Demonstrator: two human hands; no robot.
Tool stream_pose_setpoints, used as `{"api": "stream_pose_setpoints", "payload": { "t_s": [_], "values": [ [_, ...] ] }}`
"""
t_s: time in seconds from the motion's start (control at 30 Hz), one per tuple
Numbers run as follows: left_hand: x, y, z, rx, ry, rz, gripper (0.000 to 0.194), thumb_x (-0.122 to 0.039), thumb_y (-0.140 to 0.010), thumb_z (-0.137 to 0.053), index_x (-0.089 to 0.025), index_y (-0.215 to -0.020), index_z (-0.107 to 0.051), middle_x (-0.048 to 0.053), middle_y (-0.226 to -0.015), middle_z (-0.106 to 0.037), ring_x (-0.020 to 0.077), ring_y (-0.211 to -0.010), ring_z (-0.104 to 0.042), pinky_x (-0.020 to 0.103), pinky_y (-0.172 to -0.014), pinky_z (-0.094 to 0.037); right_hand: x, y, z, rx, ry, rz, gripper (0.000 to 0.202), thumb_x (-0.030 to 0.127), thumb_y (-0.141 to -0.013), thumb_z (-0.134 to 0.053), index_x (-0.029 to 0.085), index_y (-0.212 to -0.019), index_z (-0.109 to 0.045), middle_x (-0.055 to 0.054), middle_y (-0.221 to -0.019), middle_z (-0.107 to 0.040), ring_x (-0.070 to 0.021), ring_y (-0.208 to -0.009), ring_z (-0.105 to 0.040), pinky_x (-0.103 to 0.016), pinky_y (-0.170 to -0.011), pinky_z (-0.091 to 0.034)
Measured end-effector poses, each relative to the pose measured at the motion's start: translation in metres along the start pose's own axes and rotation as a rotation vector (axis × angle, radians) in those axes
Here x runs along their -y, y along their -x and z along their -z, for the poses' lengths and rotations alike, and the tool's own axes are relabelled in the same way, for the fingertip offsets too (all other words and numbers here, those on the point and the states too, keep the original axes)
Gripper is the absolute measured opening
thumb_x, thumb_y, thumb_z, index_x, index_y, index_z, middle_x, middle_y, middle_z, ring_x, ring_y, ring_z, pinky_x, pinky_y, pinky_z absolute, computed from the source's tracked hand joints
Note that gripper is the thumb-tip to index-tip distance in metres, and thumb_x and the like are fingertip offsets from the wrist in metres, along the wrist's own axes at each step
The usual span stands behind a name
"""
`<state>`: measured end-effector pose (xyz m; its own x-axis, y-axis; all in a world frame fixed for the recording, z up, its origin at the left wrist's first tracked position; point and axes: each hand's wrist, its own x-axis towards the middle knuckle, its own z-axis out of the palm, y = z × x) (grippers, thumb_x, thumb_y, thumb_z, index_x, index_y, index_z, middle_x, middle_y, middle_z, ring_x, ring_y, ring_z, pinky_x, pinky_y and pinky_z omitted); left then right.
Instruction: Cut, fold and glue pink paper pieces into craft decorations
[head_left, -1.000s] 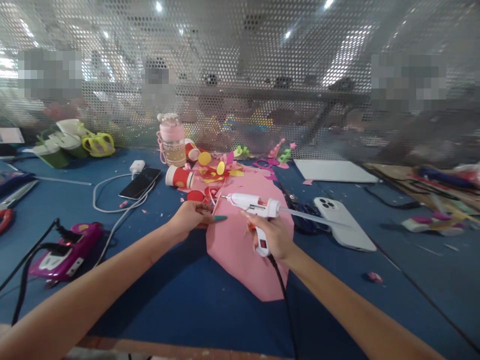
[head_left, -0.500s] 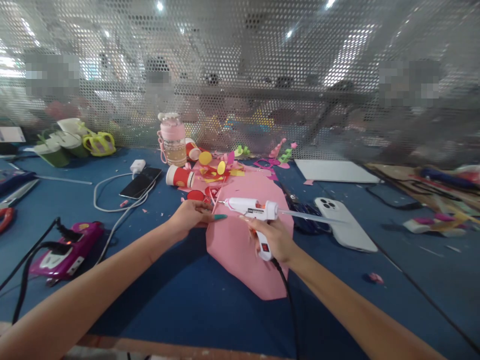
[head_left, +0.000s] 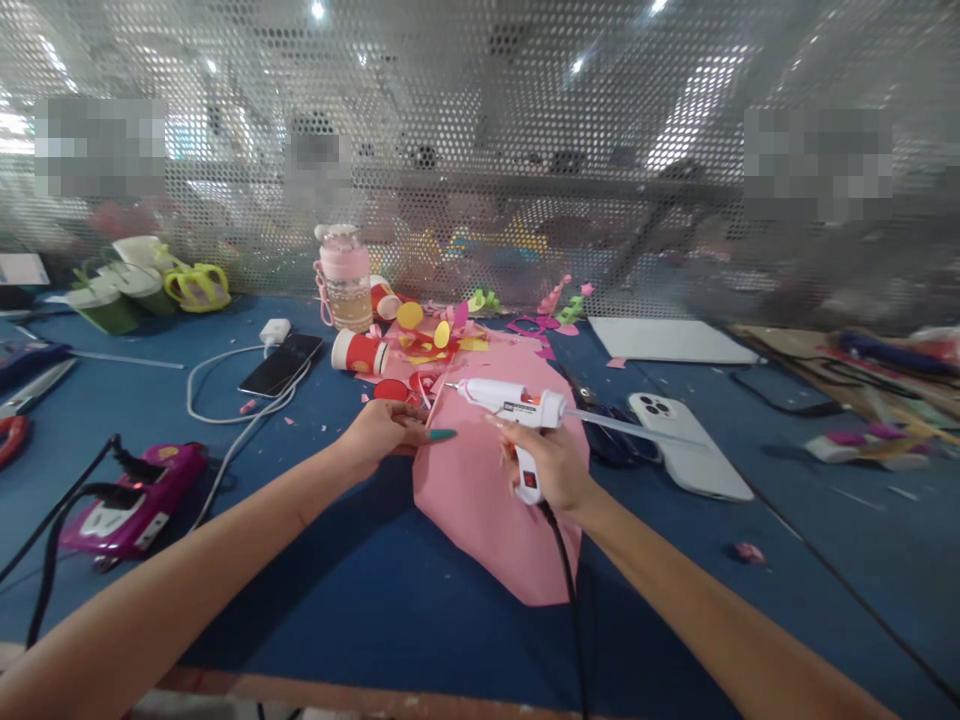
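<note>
Blue bench [head_left: 300, 620], perforated metal screen [head_left: 465, 120] behind. Pink sheet [head_left: 480, 530] lies mid-bench, in front of the wearer. Left hand [head_left: 379, 435]: closed in a pinch at its left edge, thumb on top. Right hand [head_left: 551, 460]: wrapped around the grip of the glue gun [head_left: 491, 393], above the sheet. Change: nozzle has shifted farther from the wearer over the last half second, widening its gap from the left thumb. Gun label [head_left: 520, 408]: print illegible. Outward: tipped red-and-white cup [head_left: 356, 353], white phone [head_left: 694, 450].
</note>
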<state>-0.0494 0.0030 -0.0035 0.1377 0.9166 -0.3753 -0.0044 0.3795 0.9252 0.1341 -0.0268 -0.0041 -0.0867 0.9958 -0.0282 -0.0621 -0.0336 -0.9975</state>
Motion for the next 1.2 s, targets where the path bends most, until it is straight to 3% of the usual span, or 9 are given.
{"api": "stream_pose_setpoints", "payload": {
  "t_s": [0.27,0.6,0.73,0.83,0.97,1.1,1.2],
  "values": [
    [-0.005,0.006,-0.005,-0.062,0.011,0.017,0.023,-0.004,-0.051,-0.075,-0.011,-0.066,-0.059,-0.003,-0.05,-0.057,0.0095,-0.052,-0.057,0.024,-0.06,-0.052,-0.001,0.007,-0.001,0.073,0.051,-0.028,0.03,0.04,-0.059,-0.063,0.018,-0.05,-0.045,0.007,-0.034,-0.041,-0.0067,-0.024,-0.038,-0.018,-0.024,-0.032],
    [-0.003,0.002,-0.001,-0.053,0.019,0.008,0.02,-0.001,-0.053,-0.071,-0.01,-0.066,-0.058,-0.003,-0.049,-0.058,0.007,-0.048,-0.055,0.018,-0.05,-0.049,-0.001,0.008,0.0,0.163,0.125,-0.03,0.027,0.039,-0.063,-0.059,0.018,-0.055,-0.046,0.007,-0.038,-0.044,-0.0059,-0.026,-0.04,-0.017,-0.025,-0.031],
    [-0.005,0.003,-0.003,-0.062,-0.002,0.027,0.02,-0.002,-0.053,-0.071,-0.011,-0.064,-0.058,-0.002,-0.051,-0.059,0.008,-0.05,-0.056,0.019,-0.051,-0.049,0.003,0.009,0.001,0.128,0.074,-0.014,0.026,0.039,-0.061,-0.059,0.017,-0.056,-0.047,0.007,-0.037,-0.044,-0.0055,-0.024,-0.038,-0.017,-0.024,-0.03],
    [-0.008,0.002,0.0,-0.073,-0.06,0.013,0.023,-0.004,-0.05,-0.073,-0.011,-0.064,-0.057,-0.001,-0.052,-0.06,0.0092,-0.051,-0.057,0.02,-0.051,-0.048,0.004,0.008,0.004,0.039,-0.019,0.075,0.024,0.04,-0.061,-0.057,0.017,-0.061,-0.05,0.007,-0.038,-0.045,-0.0065,-0.023,-0.037,-0.019,-0.024,-0.031],
    [-0.02,-0.001,0.018,-0.166,-0.261,-0.179,0.023,-0.007,-0.05,-0.073,-0.012,-0.067,-0.059,-0.002,-0.051,-0.06,0.0094,-0.047,-0.054,0.021,-0.048,-0.044,-0.001,0.008,0.01,-0.094,-0.081,0.248,0.024,0.041,-0.065,-0.052,0.017,-0.068,-0.052,0.005,-0.042,-0.048,-0.0089,-0.027,-0.041,-0.022,-0.026,-0.036],
    [-0.05,-0.002,0.045,-0.273,-0.377,-0.367,0.02,-0.011,-0.053,-0.072,-0.012,-0.07,-0.061,0.0,-0.055,-0.062,0.0106,-0.05,-0.055,0.022,-0.051,-0.044,-0.008,0.012,0.004,-0.039,0.181,0.229,0.021,0.04,-0.072,-0.043,0.019,-0.072,-0.046,0.007,-0.041,-0.039,-0.0113,-0.03,-0.041,-0.026,-0.031,-0.04],
    [-0.084,0.004,0.064,-0.383,-0.479,-0.469,0.023,-0.013,-0.052,-0.072,-0.012,-0.072,-0.062,0.001,-0.055,-0.062,0.0124,-0.051,-0.055,0.025,-0.053,-0.044,-0.007,0.022,-0.016,0.043,0.679,0.358,0.011,0.028,-0.071,-0.044,0.019,-0.075,-0.043,-0.001,-0.063,-0.051,-0.0149,-0.05,-0.053,-0.029,-0.047,-0.047]
  ]
}}
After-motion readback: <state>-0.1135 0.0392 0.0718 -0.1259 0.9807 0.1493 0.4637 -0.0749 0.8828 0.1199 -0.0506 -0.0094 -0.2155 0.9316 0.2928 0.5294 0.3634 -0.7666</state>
